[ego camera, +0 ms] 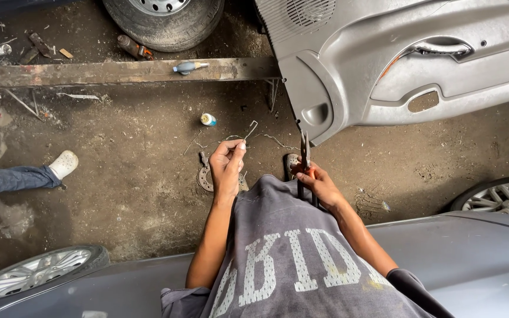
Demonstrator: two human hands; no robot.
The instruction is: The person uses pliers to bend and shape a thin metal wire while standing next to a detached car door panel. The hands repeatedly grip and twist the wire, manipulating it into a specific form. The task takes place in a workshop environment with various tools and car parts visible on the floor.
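Head view: two hands are working with a wire and pliers over a dirt floor.

Left hand [226, 166] is pinching a thin bent wire [248, 131] between its fingertips, its grip shut tight on the wire's near end. Right hand [319, 184] is wrapping its grip around the handles of the pliers [304, 154], which are pointing up and standing just beside the wire. A grey door panel [407, 65] is leaning close by on the right, crowding that side. The dirt floor [125, 176] is lying open on the left, up to a person's white shoe [64, 164]. A small can [208, 119] is sitting ahead, near a long metal beam [119, 72].
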